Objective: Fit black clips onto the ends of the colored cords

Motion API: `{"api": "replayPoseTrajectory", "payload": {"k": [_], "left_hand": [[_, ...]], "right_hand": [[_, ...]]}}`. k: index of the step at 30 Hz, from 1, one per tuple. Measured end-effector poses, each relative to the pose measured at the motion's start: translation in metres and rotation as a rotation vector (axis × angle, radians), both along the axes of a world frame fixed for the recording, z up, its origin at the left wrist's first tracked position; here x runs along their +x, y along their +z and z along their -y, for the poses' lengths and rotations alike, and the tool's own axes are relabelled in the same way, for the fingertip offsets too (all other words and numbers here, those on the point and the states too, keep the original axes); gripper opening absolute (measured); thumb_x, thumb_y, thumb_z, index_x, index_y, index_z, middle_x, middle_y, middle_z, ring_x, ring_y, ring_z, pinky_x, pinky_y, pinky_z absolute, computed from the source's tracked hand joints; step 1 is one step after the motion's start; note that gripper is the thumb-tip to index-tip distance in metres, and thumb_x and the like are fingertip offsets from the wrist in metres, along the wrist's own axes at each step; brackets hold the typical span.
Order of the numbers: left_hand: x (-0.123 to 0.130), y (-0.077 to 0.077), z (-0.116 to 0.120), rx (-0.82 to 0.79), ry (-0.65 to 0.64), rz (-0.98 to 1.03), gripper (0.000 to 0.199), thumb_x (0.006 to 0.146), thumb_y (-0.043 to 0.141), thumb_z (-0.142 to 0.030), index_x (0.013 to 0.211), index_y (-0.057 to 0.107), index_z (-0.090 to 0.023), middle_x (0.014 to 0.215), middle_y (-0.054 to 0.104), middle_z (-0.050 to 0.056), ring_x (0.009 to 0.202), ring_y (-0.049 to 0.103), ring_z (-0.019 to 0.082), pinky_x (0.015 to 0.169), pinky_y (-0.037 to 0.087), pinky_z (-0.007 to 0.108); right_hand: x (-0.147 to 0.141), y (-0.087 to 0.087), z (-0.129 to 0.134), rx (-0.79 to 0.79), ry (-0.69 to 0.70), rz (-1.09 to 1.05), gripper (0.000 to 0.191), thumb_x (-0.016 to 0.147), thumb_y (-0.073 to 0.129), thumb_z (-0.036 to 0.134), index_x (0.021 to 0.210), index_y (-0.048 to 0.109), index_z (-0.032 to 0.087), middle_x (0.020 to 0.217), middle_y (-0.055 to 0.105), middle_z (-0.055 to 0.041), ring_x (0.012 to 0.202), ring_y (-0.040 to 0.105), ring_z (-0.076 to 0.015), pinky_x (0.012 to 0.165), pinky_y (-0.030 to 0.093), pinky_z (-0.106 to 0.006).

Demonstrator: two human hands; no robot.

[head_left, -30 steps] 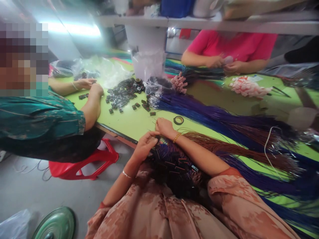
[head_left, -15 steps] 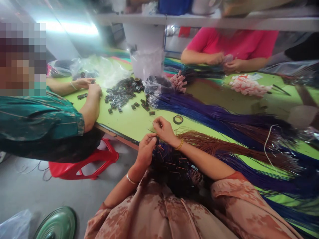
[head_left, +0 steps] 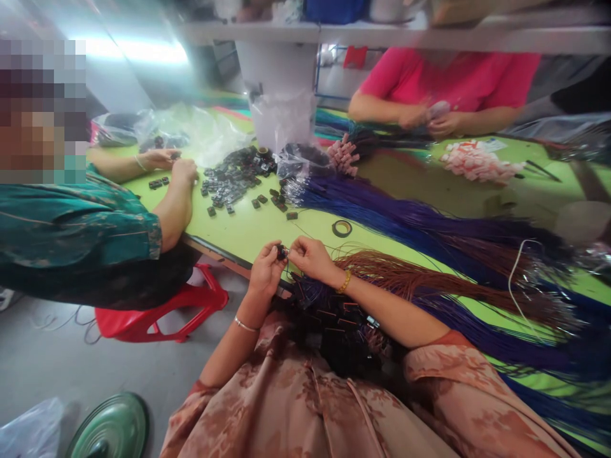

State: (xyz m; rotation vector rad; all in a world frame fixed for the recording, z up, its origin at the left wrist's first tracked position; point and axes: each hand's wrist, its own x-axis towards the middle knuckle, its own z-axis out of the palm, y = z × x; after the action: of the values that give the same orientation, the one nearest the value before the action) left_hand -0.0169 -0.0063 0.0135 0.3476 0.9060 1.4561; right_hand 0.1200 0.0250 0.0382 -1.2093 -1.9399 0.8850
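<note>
My left hand [head_left: 268, 268] pinches a small black connector housing [head_left: 281, 252] over the table's near edge. Close against it, the fingers of my right hand [head_left: 309, 257] are closed at the connector's right side, where a thin wire end seems to be; the fingertips hide most of it. Below my hands, a heap of dark wired pieces [head_left: 334, 318] lies in my lap. A bundle of brown wires [head_left: 420, 277] runs along the table just right of my right wrist, and a roll of black tape [head_left: 342, 229] lies beyond that hand.
On the green table [head_left: 238, 238] lie a pile of black connectors [head_left: 236, 178], long blue-purple wires [head_left: 382, 207] and pink pieces [head_left: 480, 164]. One co-worker in a teal sleeve [head_left: 76, 222] sits at left, another in a pink shirt [head_left: 458, 83] opposite. A red stool [head_left: 162, 312] stands at left.
My left hand has moved left and up, bringing the black connector into view. My right hand has come down from above to meet it at its right side.
</note>
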Motion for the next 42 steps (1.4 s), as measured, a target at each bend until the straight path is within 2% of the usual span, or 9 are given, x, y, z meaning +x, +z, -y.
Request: {"api": "replayPoseTrajectory", "payload": {"k": [8,19,25,31,34,38,42], "left_hand": [[-0.0014,-0.0013,0.0012,0.038,-0.018,-0.046,0.022,0.073,0.073,-0.021,0.093,0.065,-0.016,0.078,0.062,0.001,0.069,0.058,0.008,0.064,0.045,0.020],[-0.0040,-0.0028,0.0016,0.021,0.072,-0.154,0.031,0.061,0.082,-0.025,0.087,0.069,-0.014,0.077,0.065,0.001,0.067,0.058,0.008,0.061,0.045,0.018],[0.0026,-0.0011,0.0025,0.032,0.061,-0.200,0.031,0.060,0.082,-0.026,0.085,0.070,-0.015,0.073,0.064,0.000,0.065,0.057,0.007,0.061,0.044,0.019],[0.0029,0.0026,-0.0007,0.002,0.093,-0.193,0.032,0.055,0.084,-0.025,0.082,0.071,-0.014,0.070,0.063,0.000,0.063,0.055,0.006,0.060,0.043,0.018],[0.0004,0.0044,-0.0018,-0.006,0.099,-0.205,0.033,0.055,0.085,-0.026,0.082,0.071,-0.013,0.070,0.063,0.000,0.062,0.055,0.006,0.059,0.043,0.018],[0.0013,0.0027,-0.0019,-0.012,0.078,-0.248,0.033,0.055,0.084,-0.026,0.082,0.070,-0.014,0.068,0.062,0.000,0.059,0.054,0.006,0.056,0.041,0.018],[0.0047,0.0041,0.0021,-0.013,0.076,-0.342,0.031,0.060,0.082,-0.030,0.083,0.069,-0.014,0.070,0.063,0.000,0.060,0.053,0.007,0.056,0.042,0.019]], "right_hand": [[-0.0004,-0.0013,-0.0005,-0.003,-0.020,0.037,0.008,0.072,0.056,0.022,0.066,0.057,0.017,0.059,0.056,0.0026,0.054,0.045,-0.0095,0.055,0.031,-0.022],[-0.0001,-0.0004,-0.0010,0.007,0.005,0.026,0.008,0.072,0.055,0.021,0.066,0.056,0.016,0.058,0.054,0.0031,0.053,0.044,-0.0087,0.055,0.031,-0.021],[-0.0010,-0.0013,-0.0011,0.026,0.013,0.034,0.010,0.074,0.056,0.022,0.066,0.056,0.016,0.059,0.055,0.0027,0.054,0.044,-0.0088,0.055,0.030,-0.021],[0.0024,-0.0016,-0.0035,0.078,0.103,0.036,0.011,0.079,0.053,0.021,0.070,0.058,0.016,0.062,0.057,0.0015,0.055,0.045,-0.0091,0.056,0.030,-0.021],[0.0030,-0.0009,-0.0044,0.086,0.135,0.048,0.011,0.078,0.052,0.018,0.069,0.057,0.016,0.062,0.057,0.0014,0.055,0.043,-0.0090,0.056,0.029,-0.022],[0.0012,-0.0027,-0.0020,0.074,0.112,0.084,0.013,0.078,0.053,0.019,0.066,0.056,0.016,0.059,0.056,0.0016,0.053,0.042,-0.0091,0.054,0.027,-0.022],[0.0040,-0.0024,-0.0064,0.039,0.131,0.078,0.013,0.078,0.053,0.020,0.067,0.058,0.015,0.060,0.056,0.0017,0.054,0.043,-0.0090,0.055,0.028,-0.022]]}}
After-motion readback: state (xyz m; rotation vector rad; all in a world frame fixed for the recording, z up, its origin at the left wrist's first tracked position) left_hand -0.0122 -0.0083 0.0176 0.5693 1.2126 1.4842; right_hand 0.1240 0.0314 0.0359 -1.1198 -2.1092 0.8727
